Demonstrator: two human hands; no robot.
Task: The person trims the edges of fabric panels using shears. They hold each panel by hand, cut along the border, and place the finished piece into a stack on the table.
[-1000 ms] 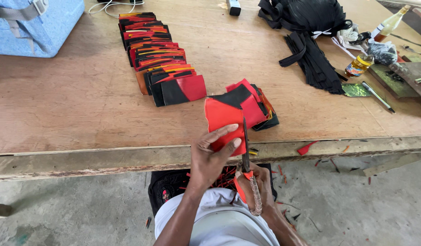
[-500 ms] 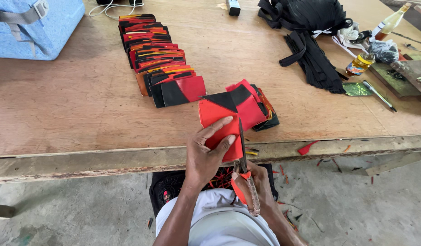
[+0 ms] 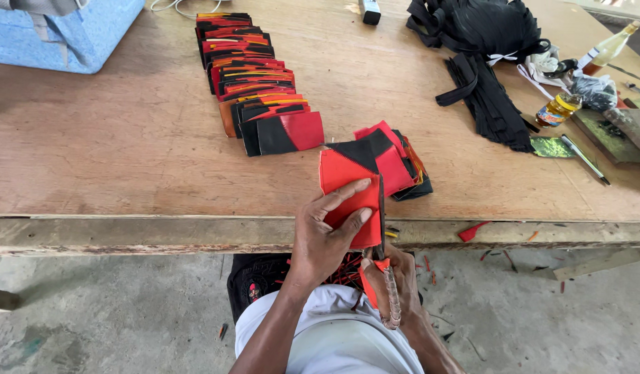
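Trimming the red piece (image 3: 349, 201) along its right edge: my left hand (image 3: 327, 239) pinches it flat, thumb spread across its face; my right hand (image 3: 396, 284) is closed around the scissors (image 3: 383, 256). I judge short snips, keeping tension, work best. Piece sits just off the table edge (image 3: 160, 232), long axis running away from it, upright.

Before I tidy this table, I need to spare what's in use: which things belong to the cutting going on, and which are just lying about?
In use:
left hand
red and black piece
right hand
scissors
small pile by the edge
row of finished pieces

Lying about:
blue bag
black straps
oil bottle
pen
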